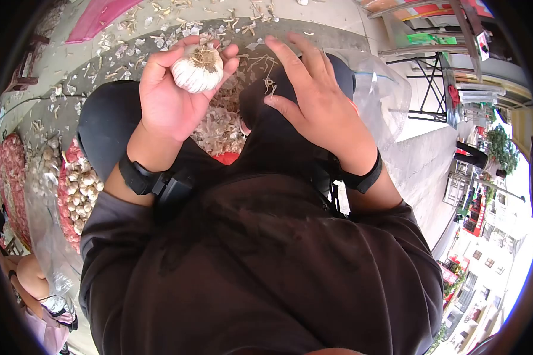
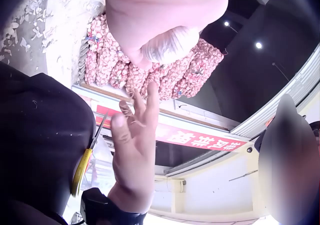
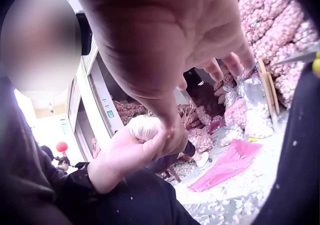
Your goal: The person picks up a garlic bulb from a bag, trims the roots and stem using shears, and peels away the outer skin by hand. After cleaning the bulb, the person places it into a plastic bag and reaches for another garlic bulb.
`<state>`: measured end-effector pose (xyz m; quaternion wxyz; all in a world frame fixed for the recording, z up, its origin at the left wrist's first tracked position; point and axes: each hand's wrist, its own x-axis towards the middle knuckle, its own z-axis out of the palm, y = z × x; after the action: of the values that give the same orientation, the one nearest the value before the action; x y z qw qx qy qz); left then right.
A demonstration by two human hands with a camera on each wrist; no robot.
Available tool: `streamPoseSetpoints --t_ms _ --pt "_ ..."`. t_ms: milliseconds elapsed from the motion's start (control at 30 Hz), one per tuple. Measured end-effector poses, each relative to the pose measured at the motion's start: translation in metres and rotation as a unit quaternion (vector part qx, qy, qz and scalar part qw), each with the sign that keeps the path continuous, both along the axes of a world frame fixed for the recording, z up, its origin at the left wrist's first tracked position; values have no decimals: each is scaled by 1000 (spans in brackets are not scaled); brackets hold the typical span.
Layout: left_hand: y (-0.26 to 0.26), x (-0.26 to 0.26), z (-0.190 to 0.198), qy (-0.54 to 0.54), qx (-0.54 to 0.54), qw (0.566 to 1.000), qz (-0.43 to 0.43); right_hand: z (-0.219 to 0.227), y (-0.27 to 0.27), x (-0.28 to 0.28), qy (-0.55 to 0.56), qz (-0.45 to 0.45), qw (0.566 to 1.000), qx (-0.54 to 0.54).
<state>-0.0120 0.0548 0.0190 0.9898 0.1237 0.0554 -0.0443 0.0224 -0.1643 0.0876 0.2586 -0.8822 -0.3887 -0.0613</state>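
The left hand [image 1: 169, 102] is holding a garlic bulb [image 1: 196, 73] above the person's lap, its grip clamping on the bulb with fingers and thumb curling round the sides. The palm is facing up, and the bulb's brown root end is showing toward the head camera. The right hand [image 1: 323, 106] is hovering near the bulb without touching it; its grip is standing apart, the fingers spreading and the back of the hand facing up. Thin dry strands [image 1: 270, 80] are showing by the right thumb and fingers; whether they are touching the hand, I cannot tell.

2 legs in dark trousers [image 1: 106, 118] are spreading under the hands, and loose garlic peelings [image 1: 219, 133] are lying between them. More scraps are littering the floor [image 1: 343, 23] ahead, near a pink sheet [image 1: 103, 18]. On the left, a red net bag [image 1: 64, 207] is holding pale garlic bulbs [image 1: 84, 192]. Clear plastic [image 1: 391, 94] is lying beside the right knee. In the left wrist view, scissors [image 2: 82, 170] with yellow handles are resting against dark clothing, and packed garlic sacks [image 2: 102, 65] are showing in a pile behind the left hand.
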Motion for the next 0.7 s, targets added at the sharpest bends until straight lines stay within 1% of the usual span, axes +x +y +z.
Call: streamPoseSetpoints --t_ms 33,100,167,233,300,333,433,467,567,600,700 --pt "4 1 0 -3 -11 1000 3 7 -6 -1 -79 -23 995 -57" --pt "10 1 0 -7 -31 999 9 17 -35 0 -66 -63 992 -85" --pt "13 0 -4 -34 -38 999 -2 9 -73 0 -64 -161 979 -109" --pt "12 0 -4 -45 -35 998 -15 -9 -106 -12 52 -246 951 -179" --pt "10 2 2 -45 -23 998 -24 -28 -119 -27 50 -218 963 -149" --pt "8 3 3 -40 -12 999 -21 -37 -125 -30 86 -234 963 -97" --pt "1 5 5 -22 13 1000 -17 -45 -130 -41 37 -302 948 -98" --pt "0 5 5 -20 14 1000 -16 -44 -128 -43 31 -311 944 -104" --pt "-2 6 6 -28 36 999 -19 -51 -121 -55 59 -243 966 -69" --pt "-3 6 6 -32 46 998 -19 -51 -122 -51 18 -225 971 -83" --pt "-2 4 8 -77 103 991 -32 -25 -119 -41 191 -265 938 -114"
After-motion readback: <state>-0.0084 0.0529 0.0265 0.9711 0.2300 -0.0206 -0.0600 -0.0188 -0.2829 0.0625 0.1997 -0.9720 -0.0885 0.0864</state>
